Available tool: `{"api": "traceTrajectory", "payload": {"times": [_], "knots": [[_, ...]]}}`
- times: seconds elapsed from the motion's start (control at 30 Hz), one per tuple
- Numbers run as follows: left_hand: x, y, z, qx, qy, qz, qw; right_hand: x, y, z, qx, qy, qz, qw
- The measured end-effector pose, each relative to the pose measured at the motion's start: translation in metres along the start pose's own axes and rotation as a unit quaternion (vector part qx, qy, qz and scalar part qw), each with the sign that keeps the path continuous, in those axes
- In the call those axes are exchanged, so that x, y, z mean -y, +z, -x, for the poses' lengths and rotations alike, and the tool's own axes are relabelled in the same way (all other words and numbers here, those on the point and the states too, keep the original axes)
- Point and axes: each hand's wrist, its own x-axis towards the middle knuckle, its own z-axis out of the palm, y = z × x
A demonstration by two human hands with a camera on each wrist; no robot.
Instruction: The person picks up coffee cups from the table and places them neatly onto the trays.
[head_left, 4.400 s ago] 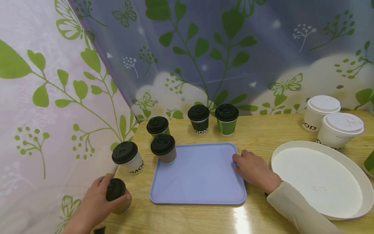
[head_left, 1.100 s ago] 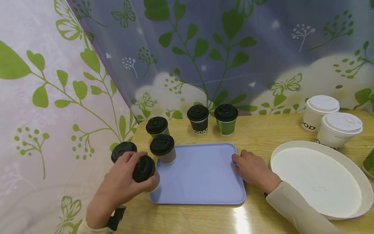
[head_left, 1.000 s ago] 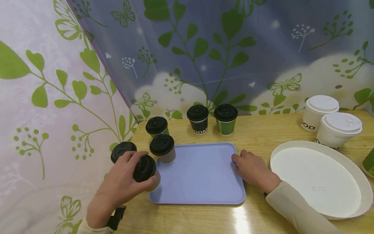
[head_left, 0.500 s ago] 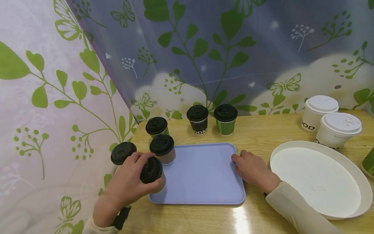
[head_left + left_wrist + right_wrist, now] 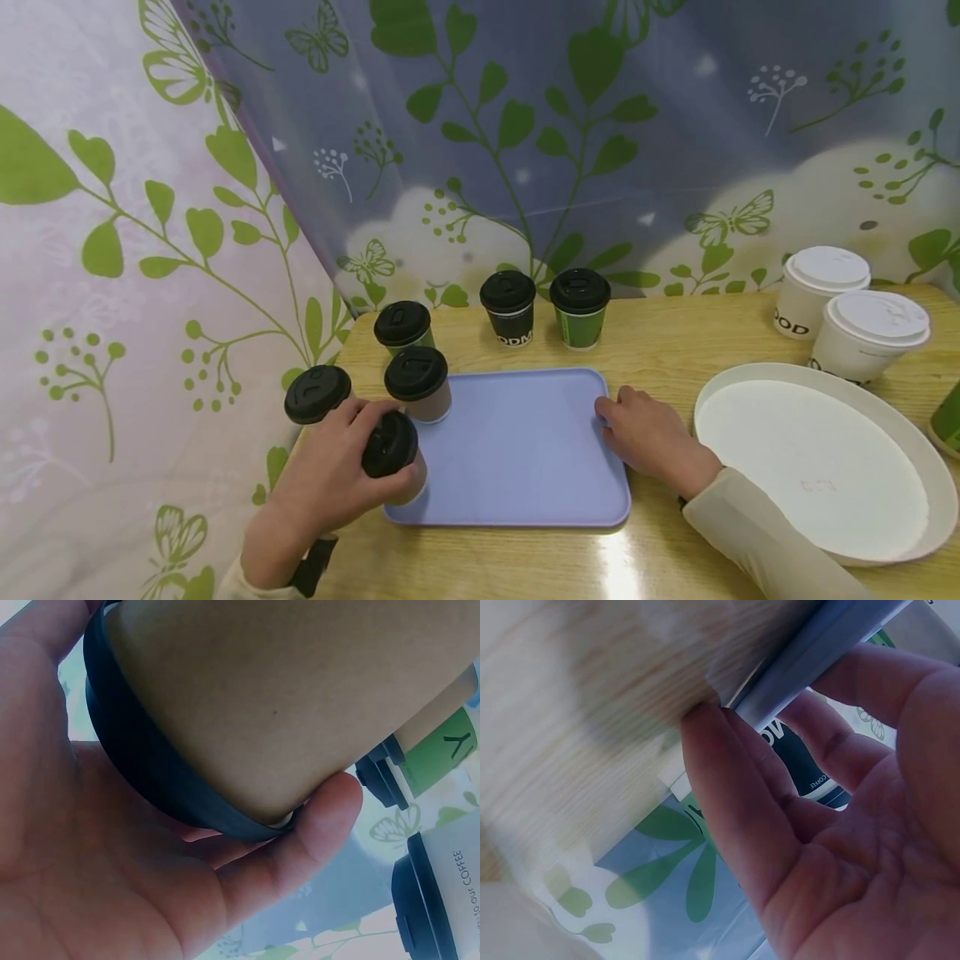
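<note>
My left hand (image 5: 318,471) grips a brown paper coffee cup (image 5: 285,682) around its black lid (image 5: 390,444), thumb on one side and fingers on the other. This cup stands upright at the front left part of the lilac tray (image 5: 525,450). Just behind it, a second brown cup (image 5: 417,383) with a black lid occupies the tray's back left corner. At the tray's right edge, my right hand (image 5: 648,435) pinches the rim; the right wrist view has the tray edge (image 5: 802,667) between thumb and fingers.
Left of the tray is a white cup with a black lid (image 5: 318,394). A green cup (image 5: 405,323), a black cup (image 5: 508,307) and another green cup (image 5: 581,307) line the back. A round white tray (image 5: 817,467) lies right, before two white-lidded cups (image 5: 877,329).
The left hand has carried the brown cup from the table's front left, rightward to the lilac tray, and in the last half second it has lowered slightly. The right hand has stayed at the tray's edge.
</note>
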Motion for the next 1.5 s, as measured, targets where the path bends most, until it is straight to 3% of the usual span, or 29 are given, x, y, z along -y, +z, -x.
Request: {"api": "traceTrajectory", "payload": {"times": [0.3,0.63,1.03,1.5], "knots": [[0.0019,-0.0012,0.0009,0.015,-0.008,0.014,0.9998,-0.0005,0.0022,0.0026,-0.010,0.001,0.000,1.0000],[-0.0011,0.0036,-0.0002,0.007,0.018,0.018,0.9996,-0.0012,0.0014,0.0027,-0.017,-0.004,0.002,0.9998],[0.0011,-0.0015,-0.0034,0.017,-0.002,0.023,0.9996,-0.0010,0.0008,0.0016,-0.015,-0.004,0.001,0.9999],[-0.0036,0.0061,-0.0018,0.021,0.000,0.019,0.9996,-0.0011,0.0011,0.0014,-0.026,-0.012,0.003,0.9996]]}}
